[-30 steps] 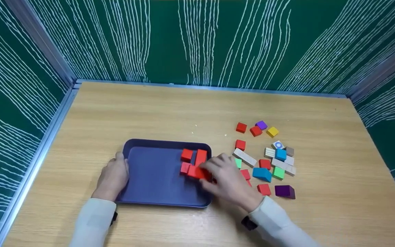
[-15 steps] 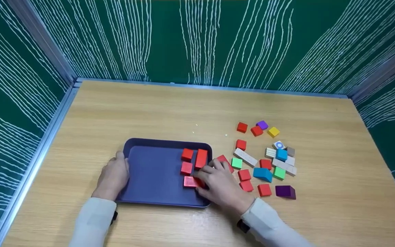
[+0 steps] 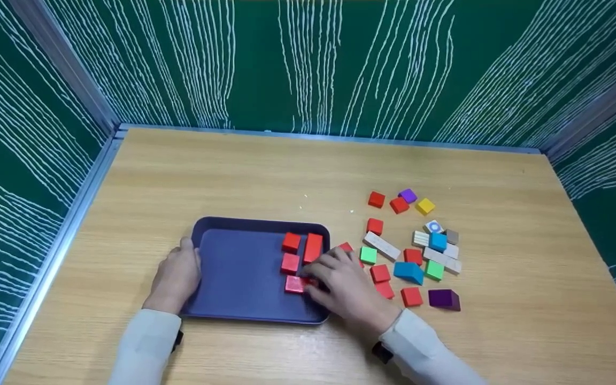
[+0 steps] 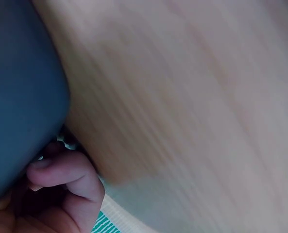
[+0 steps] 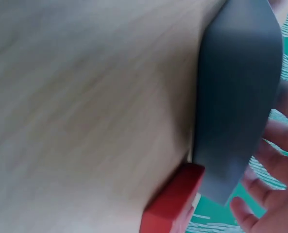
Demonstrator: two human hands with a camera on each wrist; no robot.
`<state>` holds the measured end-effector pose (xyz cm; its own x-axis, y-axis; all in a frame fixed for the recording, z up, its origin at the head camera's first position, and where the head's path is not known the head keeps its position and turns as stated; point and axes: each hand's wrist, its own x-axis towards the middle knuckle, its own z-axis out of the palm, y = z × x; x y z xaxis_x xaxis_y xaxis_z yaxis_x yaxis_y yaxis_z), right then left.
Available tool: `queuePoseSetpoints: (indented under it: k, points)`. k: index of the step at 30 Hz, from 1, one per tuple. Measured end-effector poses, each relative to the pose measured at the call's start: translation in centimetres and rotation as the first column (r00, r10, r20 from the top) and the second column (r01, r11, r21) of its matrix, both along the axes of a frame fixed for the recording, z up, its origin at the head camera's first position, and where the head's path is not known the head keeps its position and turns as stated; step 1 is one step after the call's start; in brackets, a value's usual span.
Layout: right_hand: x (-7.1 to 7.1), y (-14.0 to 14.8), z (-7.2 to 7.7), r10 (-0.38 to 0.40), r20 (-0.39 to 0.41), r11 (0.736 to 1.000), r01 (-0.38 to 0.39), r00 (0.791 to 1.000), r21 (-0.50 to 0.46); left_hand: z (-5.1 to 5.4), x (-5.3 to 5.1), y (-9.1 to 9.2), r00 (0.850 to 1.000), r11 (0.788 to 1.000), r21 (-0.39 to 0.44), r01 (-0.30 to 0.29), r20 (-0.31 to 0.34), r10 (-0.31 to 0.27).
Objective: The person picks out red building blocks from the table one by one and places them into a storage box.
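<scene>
A dark blue tray (image 3: pixel 238 278) lies on the table with several red blocks on its right side. My left hand (image 3: pixel 177 275) grips the tray's left rim; in the left wrist view its curled fingers (image 4: pixel 68 179) show against the tray edge. Over the tray's right rim reaches my right hand (image 3: pixel 348 291). Its thumb and fingers pinch the right end of a red block (image 3: pixel 294 284) lying on the tray floor, and they partly hide it. Beyond that block are two red cubes and an upright-lying long red block (image 3: pixel 313 247).
To the tray's right lie scattered blocks: red cubes (image 3: pixel 412 297), a blue block (image 3: pixel 408 272), a green cube (image 3: pixel 368 255), a pale plank (image 3: pixel 382 245) and a purple block (image 3: pixel 444 299). A red block (image 5: pixel 170 206) stands close outside the tray's wall. Green walls enclose the table.
The right hand has brought the red block down toward the tray's near right and set it apart from the other red blocks. The left hand and tray have stayed put.
</scene>
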<state>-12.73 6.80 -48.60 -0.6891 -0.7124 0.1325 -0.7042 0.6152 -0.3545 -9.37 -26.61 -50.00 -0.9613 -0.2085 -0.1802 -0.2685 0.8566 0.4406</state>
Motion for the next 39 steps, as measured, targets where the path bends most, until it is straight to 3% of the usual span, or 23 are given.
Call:
queuePoseSetpoints:
  k: [5, 14, 21, 27, 34, 39]
  points:
    - [-0.7, 1.7, 0.8, -0.072, -0.005, 0.993, 0.071, 0.997, -0.093, 0.0, 0.1, 0.0, 0.999, 1.0, -0.014, 0.026, -0.039, -0.027]
    - [-2.3, 4.9, 1.5, -0.26, -0.007, 0.964, 0.259, 0.966, -0.065, -0.2, 0.1, -0.1, 0.999, 1.0, -0.006, 0.017, -0.027, -0.017]
    - [-3.1, 6.2, 1.4, -0.333, 0.001, 0.941, 0.333, 0.943, -0.056, -0.1, 0.1, -0.2, 0.999, 1.0, -0.013, 0.006, -0.034, -0.006]
    - [-3.3, 5.5, 0.0, -0.336, -0.052, 0.94, 0.338, 0.94, 0.051, -0.3, 0.2, -0.1, 0.999, 1.0, -0.01, 0.005, -0.038, -0.006]
    - [-3.3, 4.1, -1.0, -0.353, -0.116, 0.908, 0.37, 0.928, 0.196, 0.0, 0.1, -0.1, 1.0, 1.0, -0.004, 0.005, 0.005, -0.005]
    - [-3.4, 3.6, -1.1, -0.399, -0.079, 0.892, 0.406, 0.914, 0.199, -0.1, 0.0, -0.1, 1.0, 1.0, 0.001, 0.002, 0.012, -0.002]
